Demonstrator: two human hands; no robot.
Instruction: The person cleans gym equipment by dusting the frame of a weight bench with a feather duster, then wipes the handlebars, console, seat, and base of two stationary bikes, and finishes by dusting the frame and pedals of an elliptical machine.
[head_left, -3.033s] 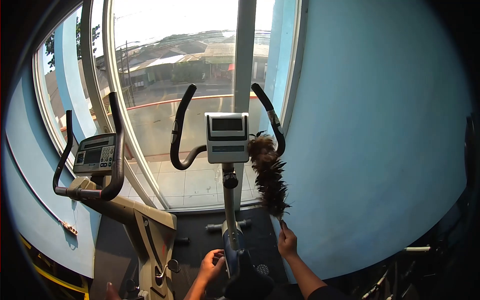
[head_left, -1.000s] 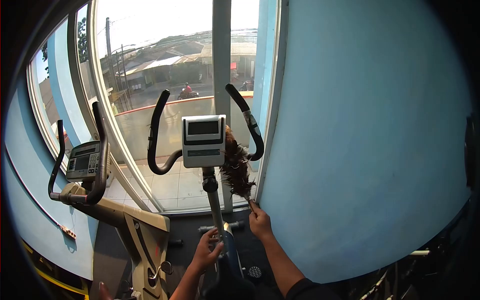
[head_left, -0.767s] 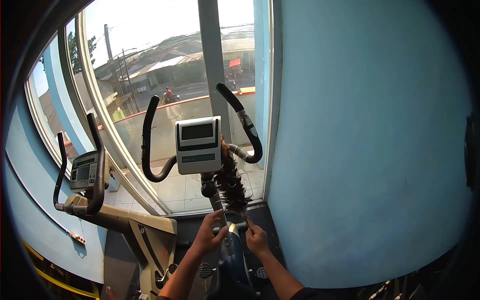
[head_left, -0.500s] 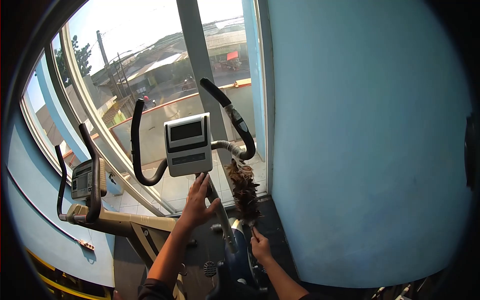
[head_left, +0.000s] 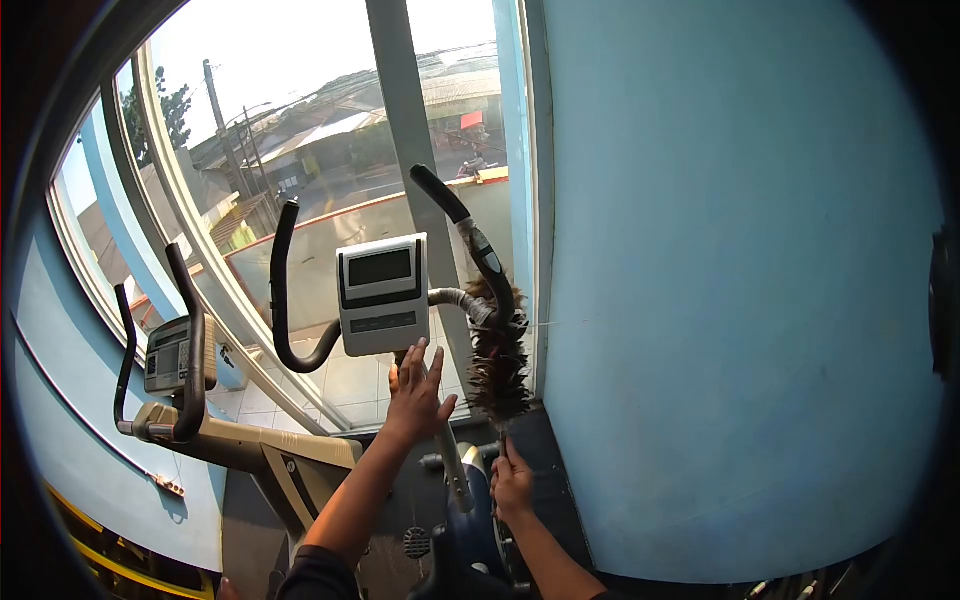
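Gripping the feather duster (head_left: 497, 373) by its handle, the right hand (head_left: 512, 484) has its fingers curled just below the plumes, which stand partly behind the curved right handlebar (head_left: 485, 260); the left hand (head_left: 414, 400) has fingers spread near the console (head_left: 383, 300)

Daylight was admitted through tall, white-framed glass panes (head_left: 330, 245), and the sky (head_left: 270, 40) was bleached white. The dark-brown feather duster (head_left: 497, 368) was rendered in deep tones against the brightness behind. A shadow was thrown below the pale, elongated socket strip (head_left: 168, 486). Straight edges were bowed by wide-angle distortion, and the corners were lost in blackness.
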